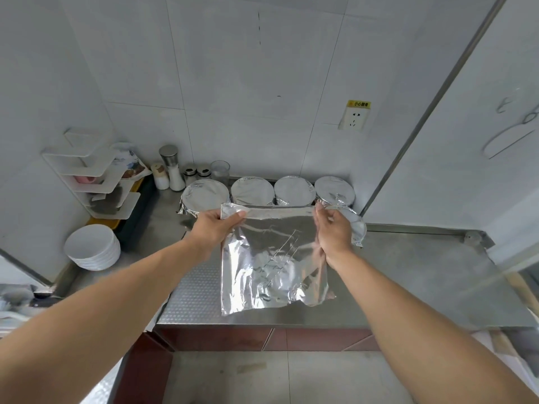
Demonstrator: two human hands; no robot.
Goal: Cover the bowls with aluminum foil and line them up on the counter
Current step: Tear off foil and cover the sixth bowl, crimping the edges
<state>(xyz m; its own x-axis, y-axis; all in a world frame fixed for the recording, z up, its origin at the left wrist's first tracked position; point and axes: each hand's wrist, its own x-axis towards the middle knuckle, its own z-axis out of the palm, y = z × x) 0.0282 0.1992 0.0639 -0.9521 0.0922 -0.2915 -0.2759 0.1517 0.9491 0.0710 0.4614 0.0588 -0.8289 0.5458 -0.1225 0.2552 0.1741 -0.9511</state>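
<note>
A foil sheet (271, 258) is pinched at its top corners (thumbs over, fingers clamped beneath) by the left hand (214, 228) and right hand (334, 231), in front of the covered bowls (252, 191).

Silver foil sheet (271, 258); white bowls (92, 247); dotted steel counter (192, 298).

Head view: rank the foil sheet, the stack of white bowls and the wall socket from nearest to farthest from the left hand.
1. Foil sheet: pinched by the left hand at its top corner.
2. Stack of white bowls: counter, far left.
3. Wall socket: back wall, upper right.

Four covered bowls (267, 190) in row along wall; bowl stack (92, 246) far left (counter (408, 275)); foil sheet (271, 258) in front.
</note>
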